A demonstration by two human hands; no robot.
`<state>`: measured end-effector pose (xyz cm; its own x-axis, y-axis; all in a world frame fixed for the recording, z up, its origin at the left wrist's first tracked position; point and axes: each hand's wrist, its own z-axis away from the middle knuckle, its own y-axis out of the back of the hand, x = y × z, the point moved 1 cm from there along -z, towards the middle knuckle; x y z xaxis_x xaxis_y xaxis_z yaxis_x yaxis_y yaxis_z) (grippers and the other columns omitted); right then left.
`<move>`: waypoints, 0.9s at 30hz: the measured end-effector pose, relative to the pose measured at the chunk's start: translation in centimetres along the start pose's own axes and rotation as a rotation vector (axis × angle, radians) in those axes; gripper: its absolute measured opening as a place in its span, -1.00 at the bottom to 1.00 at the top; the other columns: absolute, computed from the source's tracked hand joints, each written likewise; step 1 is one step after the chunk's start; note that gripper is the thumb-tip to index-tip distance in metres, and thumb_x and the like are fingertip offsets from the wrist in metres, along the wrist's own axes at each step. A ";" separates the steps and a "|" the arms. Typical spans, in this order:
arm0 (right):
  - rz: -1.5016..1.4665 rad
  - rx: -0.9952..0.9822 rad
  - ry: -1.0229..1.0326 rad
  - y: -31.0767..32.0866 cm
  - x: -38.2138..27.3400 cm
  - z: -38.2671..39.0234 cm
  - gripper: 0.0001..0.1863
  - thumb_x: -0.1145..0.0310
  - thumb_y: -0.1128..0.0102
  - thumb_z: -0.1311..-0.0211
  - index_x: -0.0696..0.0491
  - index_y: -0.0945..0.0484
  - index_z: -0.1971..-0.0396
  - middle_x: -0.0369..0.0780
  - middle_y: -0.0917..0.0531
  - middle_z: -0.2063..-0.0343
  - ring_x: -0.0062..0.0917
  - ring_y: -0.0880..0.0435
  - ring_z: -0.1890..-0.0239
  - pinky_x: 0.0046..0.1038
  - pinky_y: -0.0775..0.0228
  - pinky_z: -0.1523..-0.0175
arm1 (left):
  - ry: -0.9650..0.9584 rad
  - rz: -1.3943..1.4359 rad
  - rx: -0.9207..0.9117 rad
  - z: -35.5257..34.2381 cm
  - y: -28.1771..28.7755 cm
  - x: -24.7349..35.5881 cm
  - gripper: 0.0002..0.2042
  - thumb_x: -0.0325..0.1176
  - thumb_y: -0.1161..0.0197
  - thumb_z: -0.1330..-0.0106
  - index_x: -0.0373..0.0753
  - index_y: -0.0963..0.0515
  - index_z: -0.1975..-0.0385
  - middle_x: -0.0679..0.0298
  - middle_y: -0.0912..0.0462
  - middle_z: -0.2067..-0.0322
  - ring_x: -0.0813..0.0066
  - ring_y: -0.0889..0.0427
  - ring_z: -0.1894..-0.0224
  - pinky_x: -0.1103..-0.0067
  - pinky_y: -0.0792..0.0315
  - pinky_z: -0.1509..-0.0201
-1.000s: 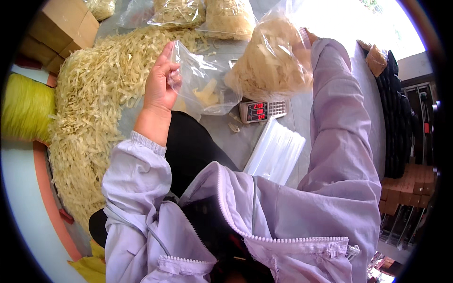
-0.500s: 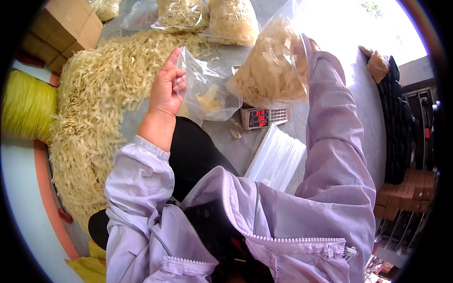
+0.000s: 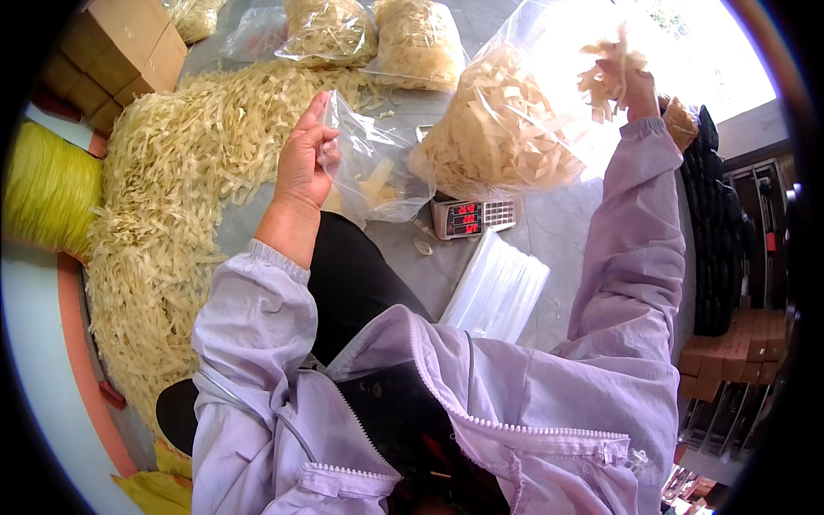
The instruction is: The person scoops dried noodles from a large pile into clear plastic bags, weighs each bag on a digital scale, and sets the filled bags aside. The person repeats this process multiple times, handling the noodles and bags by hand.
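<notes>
My left hand [image 3: 305, 163] pinches the edge of a clear plastic bag [image 3: 399, 146] that has a few pale strips low inside it. My right hand [image 3: 641, 90], raised at the far right, is closed around a loose bunch of pale ribbon-like strips [image 3: 606, 81], whose ends stick out past the fingers. Between the hands, a large clear bag [image 3: 502, 129] bulging with the same strips rests on a digital scale [image 3: 472, 219] with a lit red display. The large bag's upper part is washed out by glare.
A broad heap of strips [image 3: 163, 180] spreads on the left, beside a yellow-green bundle [image 3: 51, 189]. Filled bags [image 3: 416, 43] stand at the back, near cardboard boxes [image 3: 129, 43]. A stack of clear plastic sleeves [image 3: 496, 287] lies before the scale. Black padded material [image 3: 717, 232] lines the right.
My right hand has come away from the large bag, moving right, and now shows a bunch of strips. The scale's digits differ. The left hand keeps its pinch on the small bag.
</notes>
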<state>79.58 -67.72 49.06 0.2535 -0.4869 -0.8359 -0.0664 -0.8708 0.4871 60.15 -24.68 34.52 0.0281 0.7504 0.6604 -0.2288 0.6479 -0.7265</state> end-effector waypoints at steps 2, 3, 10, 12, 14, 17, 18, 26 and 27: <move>-0.178 0.088 0.127 0.4 -2.5 1.3 -0.72 0.37 -0.10 -0.11 0.22 -0.58 0.23 -0.16 -0.62 0.29 -0.54 -0.60 0.30 -0.53 -0.50 0.32 | -0.004 0.002 -0.012 0.0 0.1 -0.1 -0.38 -0.69 0.02 -0.05 -0.18 -0.25 -0.21 0.57 -0.38 -0.02 0.82 -0.15 0.61 0.87 -0.16 0.57; -0.258 0.108 0.195 0.1 -3.9 2.0 -0.72 0.37 -0.09 -0.13 0.23 -0.58 0.23 -0.15 -0.62 0.28 -0.54 -0.60 0.29 -0.53 -0.50 0.30 | -0.015 -0.004 -0.005 0.1 0.0 0.0 -0.37 -0.68 0.01 -0.03 -0.19 -0.25 -0.21 0.57 -0.41 0.03 0.81 -0.16 0.61 0.86 -0.16 0.57; -0.753 -0.476 0.398 -12.9 -9.3 9.3 -0.58 0.17 0.09 -0.33 0.18 -0.36 -0.02 -0.16 -0.54 0.14 -0.37 -0.59 0.22 -0.40 -0.49 0.23 | -0.080 0.003 -0.011 0.8 0.7 0.9 -0.36 -0.66 -0.01 -0.03 -0.20 -0.21 -0.24 0.56 -0.34 -0.11 0.81 -0.22 0.56 0.86 -0.20 0.54; -1.305 -0.431 0.060 -20.2 -6.2 10.5 -0.59 0.06 0.01 -0.26 0.00 -0.40 0.01 -0.15 -0.51 0.06 -0.35 -0.59 0.19 -0.28 -0.49 0.23 | -0.090 0.043 -0.112 0.7 -0.1 0.6 -0.36 -0.67 0.01 -0.07 -0.19 -0.16 -0.26 0.55 -0.28 -0.16 0.82 -0.24 0.53 0.88 -0.22 0.52; -1.060 -0.333 -0.435 -24.6 -7.3 14.3 -0.57 0.04 -0.04 -0.23 0.00 -0.40 0.02 -0.18 -0.53 0.10 -0.35 -0.54 0.13 -0.30 -0.44 0.13 | -0.109 0.056 -0.165 0.8 -0.6 0.6 -0.35 -0.67 0.01 -0.09 -0.19 -0.12 -0.28 0.54 -0.23 -0.20 0.82 -0.25 0.51 0.90 -0.22 0.52; -0.667 -0.740 -0.683 -35.1 2.8 16.6 -0.53 0.14 -0.14 -0.13 0.02 -0.41 -0.02 -0.15 -0.55 0.15 -0.31 -0.56 0.14 -0.29 -0.41 0.08 | -0.114 0.039 -0.158 1.5 -1.4 1.1 -0.33 -0.68 0.00 -0.07 -0.20 -0.11 -0.28 0.54 -0.16 -0.25 0.80 -0.23 0.51 0.91 -0.17 0.55; -0.400 -0.895 -0.497 -37.7 5.0 17.4 -0.53 0.22 -0.15 -0.12 0.04 -0.40 -0.04 -0.11 -0.55 0.11 -0.29 -0.57 0.10 -0.30 -0.41 0.04 | -0.097 0.020 -0.204 1.6 -1.6 1.3 -0.32 -0.68 0.00 -0.06 -0.20 -0.11 -0.28 0.53 -0.15 -0.26 0.80 -0.23 0.51 0.91 -0.17 0.55; 0.159 -0.864 0.121 -38.8 1.5 15.1 -0.57 0.16 -0.13 -0.10 -0.06 -0.48 0.01 -0.07 -0.60 0.17 -0.26 -0.60 0.18 -0.32 -0.41 0.05 | -0.030 -0.070 -0.075 0.6 -0.8 0.4 -0.34 -0.66 0.01 -0.04 -0.23 -0.15 -0.26 0.49 -0.19 -0.24 0.81 -0.20 0.57 0.87 -0.15 0.56; 0.170 -0.793 0.178 -36.7 -0.3 14.7 -0.58 0.15 -0.13 -0.09 -0.07 -0.49 0.01 -0.07 -0.61 0.18 -0.26 -0.61 0.19 -0.32 -0.41 0.05 | -0.048 -0.050 -0.007 0.2 -0.1 0.4 -0.34 -0.66 0.02 -0.03 -0.23 -0.15 -0.26 0.48 -0.21 -0.23 0.80 -0.20 0.56 0.86 -0.16 0.56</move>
<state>67.70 -36.58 27.73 0.4546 -0.5320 -0.7144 0.5652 -0.4476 0.6930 59.95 -24.44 34.92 -0.0074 0.7099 0.7042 -0.2212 0.6856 -0.6935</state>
